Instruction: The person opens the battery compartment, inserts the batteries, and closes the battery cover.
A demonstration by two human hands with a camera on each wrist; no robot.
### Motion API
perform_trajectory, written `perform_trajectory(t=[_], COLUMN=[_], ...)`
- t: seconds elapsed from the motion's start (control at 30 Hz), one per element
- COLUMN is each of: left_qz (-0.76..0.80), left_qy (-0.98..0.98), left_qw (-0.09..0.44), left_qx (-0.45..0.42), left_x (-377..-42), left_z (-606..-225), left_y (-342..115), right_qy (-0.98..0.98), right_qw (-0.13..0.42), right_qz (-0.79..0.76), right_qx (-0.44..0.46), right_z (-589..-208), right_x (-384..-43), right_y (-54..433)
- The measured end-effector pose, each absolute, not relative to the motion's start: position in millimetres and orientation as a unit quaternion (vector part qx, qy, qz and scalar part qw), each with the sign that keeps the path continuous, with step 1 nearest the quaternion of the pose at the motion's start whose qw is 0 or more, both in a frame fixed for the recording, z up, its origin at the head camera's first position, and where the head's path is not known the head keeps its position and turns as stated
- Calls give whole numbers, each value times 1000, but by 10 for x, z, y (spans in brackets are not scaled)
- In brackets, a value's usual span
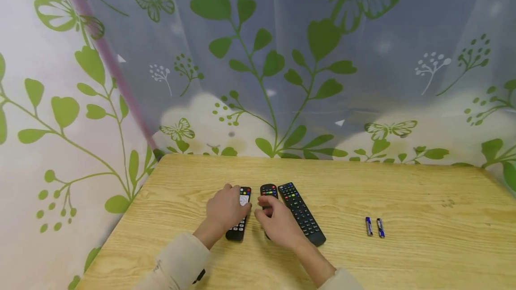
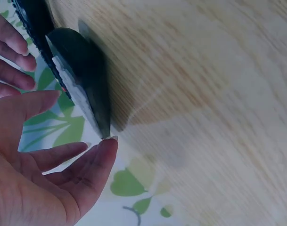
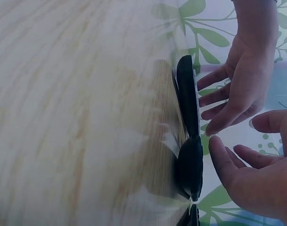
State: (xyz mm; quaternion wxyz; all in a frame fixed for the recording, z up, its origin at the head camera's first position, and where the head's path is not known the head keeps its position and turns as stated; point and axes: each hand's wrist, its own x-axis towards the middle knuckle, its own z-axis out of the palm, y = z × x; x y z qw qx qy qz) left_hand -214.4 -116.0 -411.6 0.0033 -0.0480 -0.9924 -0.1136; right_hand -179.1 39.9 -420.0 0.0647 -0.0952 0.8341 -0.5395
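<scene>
Three black remote controls lie side by side on a wooden table. My left hand (image 1: 227, 209) is over the left remote control (image 1: 234, 236), covering part of its white and black buttons. In the left wrist view its fingers are fairly straight, and one fingertip meets the end of a remote control (image 2: 86, 75). My right hand (image 1: 280, 225) is loosely bent above the middle remote control (image 1: 268, 188), hiding its lower part. The right wrist view shows that hand (image 3: 256, 174) with nothing between thumb and fingers. Angled beside it lies the longer right remote control (image 1: 304, 218).
Two small blue-and-silver batteries, one (image 1: 368, 226) left of the other (image 1: 380, 228), lie to the right of the remote controls. Behind the wooden table (image 1: 423, 191) hangs a curtain (image 1: 282, 102) with green leaves and butterflies; a similar patterned wall stands at left.
</scene>
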Motion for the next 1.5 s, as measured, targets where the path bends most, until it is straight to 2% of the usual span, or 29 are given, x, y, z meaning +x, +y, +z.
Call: perform_trajectory(t=[0.47,1.13,1.5], left_qz=[-140,-153,-139], left_qy=[-990,-987,-990], left_qw=[-13,-32,-24], left_qx=[-17,-26,-28], left_x=[-2221,-2250,-2285], left_z=[-4242,-4137,-4146], left_y=[-1218,-1172,-1164], right_qy=[831,830,832], right_qw=[81,95,90], right_qz=[-541,-540,-539], right_qx=[-100,-99,-95], right_z=[-4183,-4165,-4219], right_x=[-1742,-1719,-1748], right_y=[326,313,318])
